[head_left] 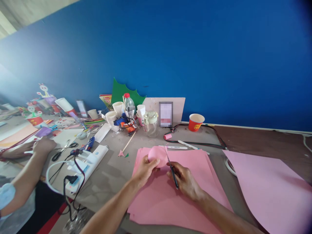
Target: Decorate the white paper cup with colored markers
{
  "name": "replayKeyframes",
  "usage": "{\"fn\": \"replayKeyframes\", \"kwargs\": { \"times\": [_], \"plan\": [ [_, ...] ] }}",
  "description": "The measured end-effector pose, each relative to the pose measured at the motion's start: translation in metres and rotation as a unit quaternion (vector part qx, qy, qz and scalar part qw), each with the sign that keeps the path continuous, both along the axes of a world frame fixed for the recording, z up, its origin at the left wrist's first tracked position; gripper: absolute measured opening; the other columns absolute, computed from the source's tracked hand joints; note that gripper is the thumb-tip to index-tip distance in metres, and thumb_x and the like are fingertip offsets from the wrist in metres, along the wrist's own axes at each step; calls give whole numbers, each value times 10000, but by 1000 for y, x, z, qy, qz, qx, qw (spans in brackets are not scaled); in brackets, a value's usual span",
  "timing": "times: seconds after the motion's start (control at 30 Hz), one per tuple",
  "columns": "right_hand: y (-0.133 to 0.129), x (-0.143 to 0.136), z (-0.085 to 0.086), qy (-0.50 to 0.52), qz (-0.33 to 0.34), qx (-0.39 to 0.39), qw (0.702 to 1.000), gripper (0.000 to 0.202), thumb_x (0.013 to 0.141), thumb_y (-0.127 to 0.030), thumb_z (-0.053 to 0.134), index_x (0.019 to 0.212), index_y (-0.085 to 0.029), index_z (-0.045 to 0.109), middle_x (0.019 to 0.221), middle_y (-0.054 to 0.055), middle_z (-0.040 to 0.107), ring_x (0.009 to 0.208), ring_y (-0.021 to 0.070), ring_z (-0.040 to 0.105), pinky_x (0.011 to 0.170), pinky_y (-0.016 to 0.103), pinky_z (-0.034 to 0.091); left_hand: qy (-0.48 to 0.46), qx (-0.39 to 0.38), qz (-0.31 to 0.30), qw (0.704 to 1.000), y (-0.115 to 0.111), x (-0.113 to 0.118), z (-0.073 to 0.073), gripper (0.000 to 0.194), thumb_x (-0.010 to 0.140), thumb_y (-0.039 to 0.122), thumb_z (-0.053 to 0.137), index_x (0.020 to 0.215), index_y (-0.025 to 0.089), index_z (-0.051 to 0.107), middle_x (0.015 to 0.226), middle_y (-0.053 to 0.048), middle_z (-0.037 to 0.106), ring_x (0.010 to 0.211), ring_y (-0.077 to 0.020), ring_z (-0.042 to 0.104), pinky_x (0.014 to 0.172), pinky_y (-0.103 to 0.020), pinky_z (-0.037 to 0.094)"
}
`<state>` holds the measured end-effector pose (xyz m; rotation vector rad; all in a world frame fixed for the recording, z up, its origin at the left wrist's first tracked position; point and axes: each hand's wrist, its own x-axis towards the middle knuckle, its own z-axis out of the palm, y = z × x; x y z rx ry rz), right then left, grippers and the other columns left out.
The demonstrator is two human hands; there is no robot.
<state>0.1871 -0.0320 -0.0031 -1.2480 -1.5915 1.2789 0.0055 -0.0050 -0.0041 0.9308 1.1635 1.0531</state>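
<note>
In my left hand [147,169] is a rounded piece of pink paper [157,154], pinched with the thumb on top. My right hand [184,178] is closed around a pair of scissors [173,174] with dark handles. The thin blades point away from me and lie along the right edge of the rounded piece. Both hands are above a stack of pink paper sheets [170,204] on the table. How far the blades are apart is too small to make out.
A white power strip [97,162] with cords lies left, near another person's arms [31,172]. Behind the stack are white markers [173,147], a glass jar [151,125] and a red paper cup [196,123]. A large pink sheet [273,185] lies right.
</note>
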Motion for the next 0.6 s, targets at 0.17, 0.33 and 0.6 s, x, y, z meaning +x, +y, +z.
{"fn": "replayKeyframes", "kwargs": {
  "times": [0.17,0.33,0.6],
  "plan": [
    [0,-1,-2,2,-4,-7,1000,384,826,-431,566,1068,-143,644,647,-25,504,554,127,452,523,250,411,-13,-1,8,1000,1,-1,-4,421,631,469,814,613,151,540,523,55,470,479,-61,426,515,-217,413],
    [0,-1,-2,1,-6,-5,1000,387,817,-441,573,1051,-141,646,640,-25,495,554,126,438,524,253,411,-29,0,3,1000,1,0,-3,434,628,465,820,591,152,523,506,60,453,456,-52,415,504,-214,410],
    [1,-2,-2,10,1,-23,1000,392,820,-445,559,1048,-135,636,652,-18,492,563,126,434,529,252,396,-43,1,-1,999,2,-1,-2,406,634,444,825,637,145,551,544,52,476,484,-59,435,519,-217,428]
  ]
}}
